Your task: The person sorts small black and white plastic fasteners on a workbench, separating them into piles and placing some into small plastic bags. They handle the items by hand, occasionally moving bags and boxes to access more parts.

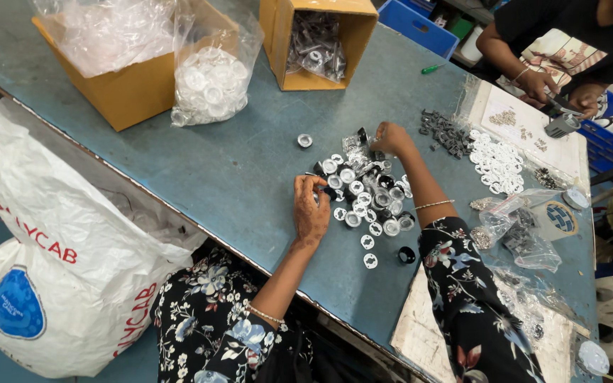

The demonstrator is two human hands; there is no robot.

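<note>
A heap of small round parts (367, 195), white rings and silver and black caps, lies on the blue-grey table (235, 163). My left hand (311, 206) rests at the heap's left edge, its fingers pinched around a small dark part. My right hand (390, 137) reaches to the far side of the heap with its fingers closed on a small piece; what it is I cannot make out. A single silver cap (305, 140) sits apart to the left. A black cap (406, 254) lies near my right sleeve.
Two cardboard boxes (318, 42) (125, 85) and a clear bag of white rings (211, 81) stand at the back. A big white sack (58, 255) sits at the left. Another person's hands (558, 92) work over a white board with more white rings (496, 164) and dark clips (445, 133).
</note>
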